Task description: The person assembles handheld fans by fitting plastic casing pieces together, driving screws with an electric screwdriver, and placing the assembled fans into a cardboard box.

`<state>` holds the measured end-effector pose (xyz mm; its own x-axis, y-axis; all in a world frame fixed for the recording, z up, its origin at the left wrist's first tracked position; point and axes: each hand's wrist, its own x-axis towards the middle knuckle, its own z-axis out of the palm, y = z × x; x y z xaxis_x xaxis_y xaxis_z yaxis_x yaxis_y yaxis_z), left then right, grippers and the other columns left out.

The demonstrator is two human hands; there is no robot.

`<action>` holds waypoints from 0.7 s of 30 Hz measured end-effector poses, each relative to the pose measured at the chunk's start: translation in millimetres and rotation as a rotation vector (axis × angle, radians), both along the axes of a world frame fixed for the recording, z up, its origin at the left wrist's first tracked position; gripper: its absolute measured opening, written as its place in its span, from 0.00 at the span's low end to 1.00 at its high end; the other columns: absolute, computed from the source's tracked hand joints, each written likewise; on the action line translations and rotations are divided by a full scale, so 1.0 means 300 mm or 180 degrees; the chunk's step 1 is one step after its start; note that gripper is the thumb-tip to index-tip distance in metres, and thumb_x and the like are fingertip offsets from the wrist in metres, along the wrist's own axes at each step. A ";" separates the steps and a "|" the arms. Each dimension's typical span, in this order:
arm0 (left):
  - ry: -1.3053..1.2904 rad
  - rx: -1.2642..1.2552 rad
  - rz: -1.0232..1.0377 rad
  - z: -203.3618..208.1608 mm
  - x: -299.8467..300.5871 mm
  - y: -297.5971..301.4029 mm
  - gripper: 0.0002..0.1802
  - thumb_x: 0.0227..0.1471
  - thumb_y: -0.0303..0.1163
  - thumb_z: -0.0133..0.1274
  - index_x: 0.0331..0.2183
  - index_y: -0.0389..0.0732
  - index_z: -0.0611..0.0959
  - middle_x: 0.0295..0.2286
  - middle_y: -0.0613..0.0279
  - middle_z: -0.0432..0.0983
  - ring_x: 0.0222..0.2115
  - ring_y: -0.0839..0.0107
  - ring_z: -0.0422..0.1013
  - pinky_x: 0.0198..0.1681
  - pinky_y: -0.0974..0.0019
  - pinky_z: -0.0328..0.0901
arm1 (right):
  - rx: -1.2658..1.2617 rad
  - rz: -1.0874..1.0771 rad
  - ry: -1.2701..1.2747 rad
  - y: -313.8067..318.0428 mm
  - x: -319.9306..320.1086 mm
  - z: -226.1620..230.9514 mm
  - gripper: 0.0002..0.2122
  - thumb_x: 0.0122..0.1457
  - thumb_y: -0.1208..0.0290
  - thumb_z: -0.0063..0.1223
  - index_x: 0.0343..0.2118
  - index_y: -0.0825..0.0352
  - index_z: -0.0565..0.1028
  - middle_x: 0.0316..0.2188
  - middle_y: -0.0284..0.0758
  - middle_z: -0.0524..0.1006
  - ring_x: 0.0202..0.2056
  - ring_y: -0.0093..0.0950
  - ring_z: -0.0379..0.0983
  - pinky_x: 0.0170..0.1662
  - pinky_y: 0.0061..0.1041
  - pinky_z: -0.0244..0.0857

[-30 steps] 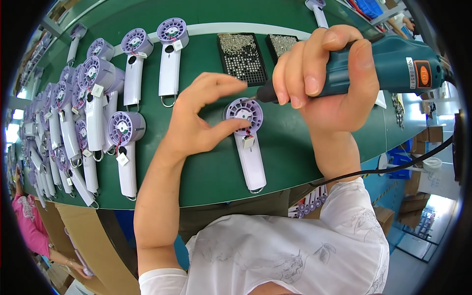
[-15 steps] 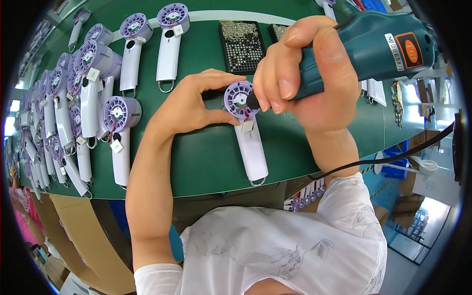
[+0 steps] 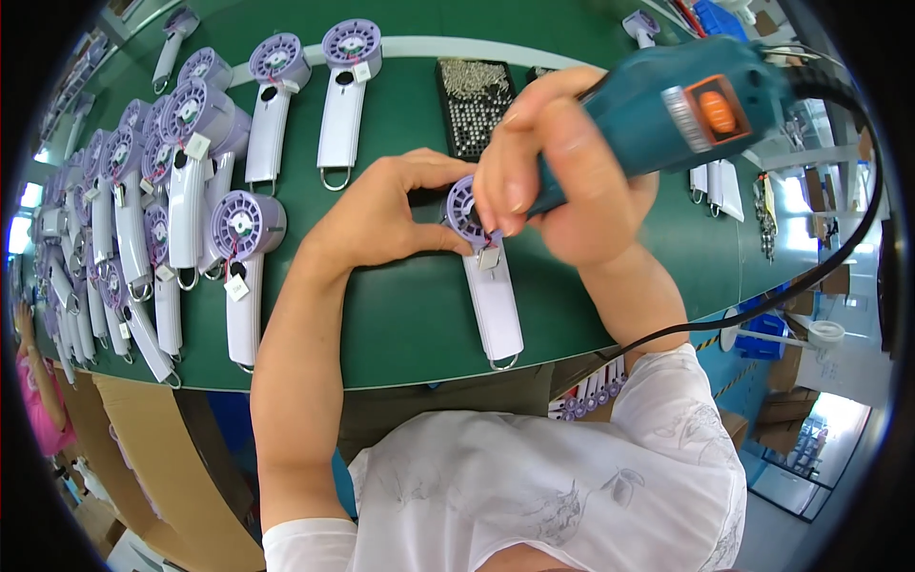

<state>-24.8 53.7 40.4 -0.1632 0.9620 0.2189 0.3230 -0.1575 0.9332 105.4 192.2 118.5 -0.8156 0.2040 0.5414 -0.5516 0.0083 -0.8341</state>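
On the teal power tool (image 3: 639, 95) we see an orange label (image 3: 718, 112) and a white label (image 3: 687, 119). Both are too blurred for us.

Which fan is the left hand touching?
The lone fan between the left hand and the teal power screwdriver; that hand braces its purple head and touches no other fan.

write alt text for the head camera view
A person's right hand holds a teal power tool at the purple head of a white-handled fan, which the left hand grips, on a green table. More such fans crowd the left; a black tray of metal parts lies beyond.
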 end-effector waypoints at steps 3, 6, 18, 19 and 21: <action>0.0010 -0.0210 0.0127 0.011 -0.002 -0.028 0.32 0.32 0.31 0.75 0.45 0.38 0.84 0.40 0.56 0.81 0.44 0.61 0.75 0.50 0.60 0.67 | 0.0063 -0.0205 -0.0260 -0.049 -0.007 0.003 0.04 0.66 0.79 0.44 0.39 0.74 0.69 0.15 0.37 0.71 0.13 0.26 0.66 0.17 0.28 0.64; 0.0144 -0.0227 0.0449 0.026 0.006 -0.025 0.29 0.32 0.28 0.74 0.41 0.37 0.84 0.38 0.56 0.82 0.41 0.59 0.77 0.46 0.59 0.69 | -0.0140 -0.0154 -0.0543 -0.087 -0.012 -0.010 0.03 0.62 0.79 0.51 0.34 0.72 0.70 0.17 0.32 0.73 0.17 0.19 0.70 0.18 0.20 0.63; 0.0144 -0.0226 0.0371 -0.037 -0.013 -0.026 0.22 0.44 0.29 0.63 0.44 0.39 0.79 0.39 0.54 0.82 0.40 0.57 0.77 0.44 0.60 0.70 | 0.0931 -0.0764 0.0026 -0.080 -0.038 -0.031 0.10 0.52 0.76 0.65 0.34 0.67 0.75 0.29 0.30 0.77 0.31 0.20 0.74 0.36 0.23 0.69; 0.0062 -0.0130 0.0323 -0.022 -0.007 -0.025 0.19 0.44 0.27 0.63 0.42 0.38 0.82 0.39 0.57 0.82 0.39 0.63 0.77 0.44 0.62 0.70 | 0.0595 -0.0387 -0.0389 -0.084 -0.034 -0.041 0.09 0.53 0.75 0.64 0.35 0.67 0.75 0.30 0.30 0.78 0.33 0.19 0.74 0.37 0.24 0.70; 0.0015 -0.0049 0.0320 -0.007 0.012 -0.011 0.18 0.44 0.27 0.63 0.41 0.38 0.83 0.38 0.58 0.82 0.39 0.65 0.77 0.45 0.62 0.70 | 0.0490 -0.0390 -0.0260 -0.085 -0.033 -0.058 0.10 0.53 0.75 0.64 0.36 0.67 0.75 0.30 0.30 0.78 0.33 0.19 0.74 0.37 0.24 0.70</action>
<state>-21.3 50.4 38.4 -0.2582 0.9441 0.2052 0.3408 -0.1097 0.9337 95.4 166.8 101.3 -0.8323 0.2243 0.5068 -0.4691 0.2019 -0.8597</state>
